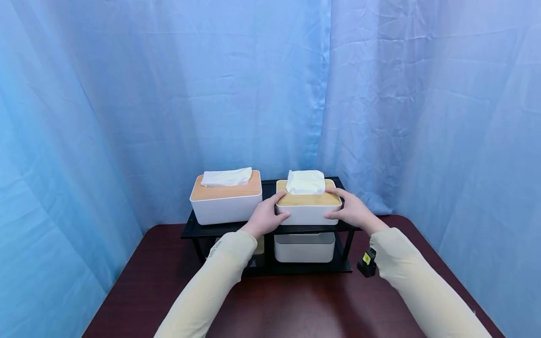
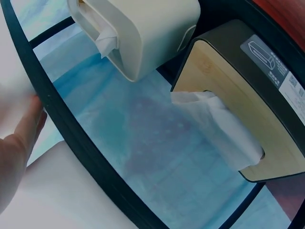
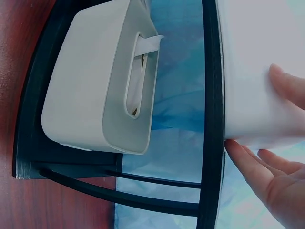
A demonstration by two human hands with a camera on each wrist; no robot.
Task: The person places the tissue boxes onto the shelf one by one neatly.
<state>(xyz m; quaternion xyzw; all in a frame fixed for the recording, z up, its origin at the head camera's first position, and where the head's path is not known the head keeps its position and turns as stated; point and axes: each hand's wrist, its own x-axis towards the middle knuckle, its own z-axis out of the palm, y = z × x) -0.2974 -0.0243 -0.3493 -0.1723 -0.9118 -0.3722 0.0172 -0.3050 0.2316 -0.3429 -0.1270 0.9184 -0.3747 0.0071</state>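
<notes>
A white tissue box with a light wood lid (image 1: 308, 216) sits on the upper right of a black two-tier rack (image 1: 270, 229), a tissue standing from its slot. My left hand (image 1: 267, 216) holds its left end, thumb at the front face and fingers along the side. At the opposite end, my right hand (image 1: 352, 211) grips the corner, with the thumb (image 3: 288, 86) against the white front and fingers around the side. A second white tissue box with an orange-toned wood lid (image 1: 228, 209) stands to the left, close beside my left hand.
On the lower tier are an all-white tissue box (image 1: 304, 249) and a dark tissue box with a wood lid (image 2: 214, 71), partly hidden behind my left sleeve in the head view. The rack stands on a dark red wooden table (image 1: 279, 305). Blue curtains (image 1: 262, 94) hang behind.
</notes>
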